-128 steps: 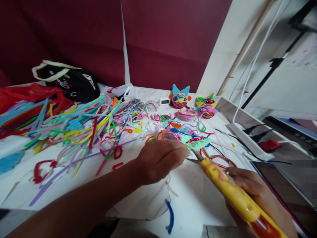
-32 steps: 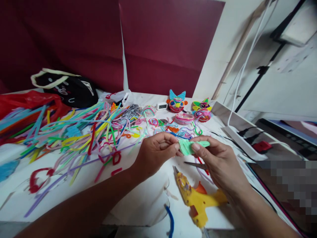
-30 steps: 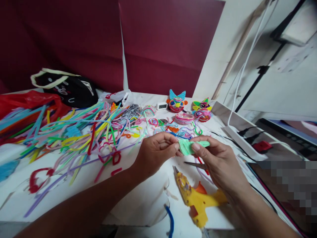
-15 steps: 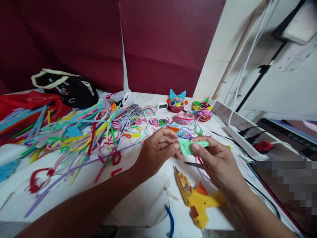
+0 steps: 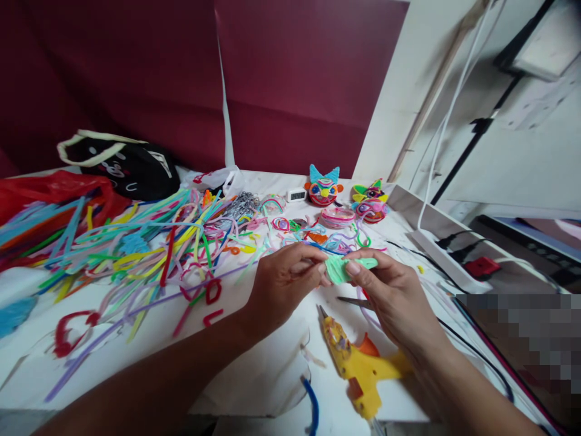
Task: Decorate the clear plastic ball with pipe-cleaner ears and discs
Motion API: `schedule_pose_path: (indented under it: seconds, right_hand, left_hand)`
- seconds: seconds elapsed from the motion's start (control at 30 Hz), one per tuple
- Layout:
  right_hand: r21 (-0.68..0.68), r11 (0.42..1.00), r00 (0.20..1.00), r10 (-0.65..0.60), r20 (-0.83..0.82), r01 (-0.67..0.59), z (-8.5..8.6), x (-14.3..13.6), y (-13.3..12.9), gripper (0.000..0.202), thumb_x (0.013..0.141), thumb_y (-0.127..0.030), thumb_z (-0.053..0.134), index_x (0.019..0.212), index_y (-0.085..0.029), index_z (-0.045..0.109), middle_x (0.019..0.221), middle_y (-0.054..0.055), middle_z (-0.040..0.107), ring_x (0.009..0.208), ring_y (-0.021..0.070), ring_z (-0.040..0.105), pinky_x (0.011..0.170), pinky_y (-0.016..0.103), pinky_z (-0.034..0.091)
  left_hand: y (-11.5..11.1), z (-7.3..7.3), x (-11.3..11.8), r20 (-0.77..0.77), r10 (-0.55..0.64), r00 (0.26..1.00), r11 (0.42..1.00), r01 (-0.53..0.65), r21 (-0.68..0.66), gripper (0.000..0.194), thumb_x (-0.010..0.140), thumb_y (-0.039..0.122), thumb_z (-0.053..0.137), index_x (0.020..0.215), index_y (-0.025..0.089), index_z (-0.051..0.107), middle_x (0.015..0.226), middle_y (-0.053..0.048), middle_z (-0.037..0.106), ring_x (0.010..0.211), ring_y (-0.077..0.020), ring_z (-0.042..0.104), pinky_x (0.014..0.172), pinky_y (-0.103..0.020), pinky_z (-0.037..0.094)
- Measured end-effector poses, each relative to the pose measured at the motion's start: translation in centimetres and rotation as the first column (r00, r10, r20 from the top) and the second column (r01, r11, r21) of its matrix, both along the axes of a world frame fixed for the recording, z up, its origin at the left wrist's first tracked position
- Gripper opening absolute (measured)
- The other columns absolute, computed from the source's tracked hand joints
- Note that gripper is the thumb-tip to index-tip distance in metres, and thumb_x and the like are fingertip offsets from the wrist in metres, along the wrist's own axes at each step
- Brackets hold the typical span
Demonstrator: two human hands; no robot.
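Note:
A small light green piece (image 5: 336, 270) with a ridged surface, seemingly made of pipe cleaners, is held above the table between my hands. My left hand (image 5: 287, 280) pinches its left edge, fingertips closed. My right hand (image 5: 391, 289) grips its right part between thumb and fingers, and a narrow green end sticks out past the thumb. Below the right hand lies a yellow hot glue gun (image 5: 358, 366), its nozzle pointing away from me. A dark pointed metal blade (image 5: 354, 301) shows beside it, partly hidden by the right hand.
Loose pipe cleaners (image 5: 149, 242) spread across the left of the table. Decorated figures (image 5: 324, 188) stand at the back near a small white timer (image 5: 296, 195). A power strip (image 5: 449, 263) with plugs and cables lies right; a blue pipe cleaner (image 5: 311, 402) lies near the front edge.
The green piece has shifted slightly left and turned a little in my fingers. Both hands keep their hold, and the things on the table stay put.

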State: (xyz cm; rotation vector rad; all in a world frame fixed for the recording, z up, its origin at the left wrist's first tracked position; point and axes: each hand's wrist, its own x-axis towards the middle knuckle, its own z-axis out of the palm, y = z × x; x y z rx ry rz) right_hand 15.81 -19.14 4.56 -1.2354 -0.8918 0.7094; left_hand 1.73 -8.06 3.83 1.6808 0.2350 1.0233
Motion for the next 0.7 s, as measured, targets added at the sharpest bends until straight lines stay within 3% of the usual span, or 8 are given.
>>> schedule_pose_path:
  seconds: [0.37,0.7]
  right_hand:
    - [0.051,0.998,0.997,-0.035,0.063,0.032,-0.11,0.13,0.53,0.022,0.076,-0.043,0.080,0.084,-0.023,0.073,0.074,-0.001,0.064,0.065,0.0118,0.050,0.059,0.024,0.040]
    - [0.062,0.998,0.999,0.016,0.052,-0.019,0.49,-0.14,0.68,0.017,0.077,-0.039,0.079,0.082,-0.023,0.074,0.075,-0.001,0.067,0.065,0.0104,0.052,0.060,0.022,0.041]
  left_hand:
    - [0.03,0.08,-0.08,0.004,0.118,0.993,0.989,-0.118,0.092,0.007,0.083,0.020,0.068,0.087,0.017,0.072,0.074,-0.004,0.074,0.066,-0.0171,0.074,0.064,-0.025,0.061]
    - [0.07,0.45,0.01,-0.030,0.061,0.998,0.995,-0.063,-0.081,0.009,0.079,0.024,0.072,0.084,0.017,0.069,0.065,-0.002,0.075,0.062,-0.0171,0.074,0.062,-0.024,0.060]
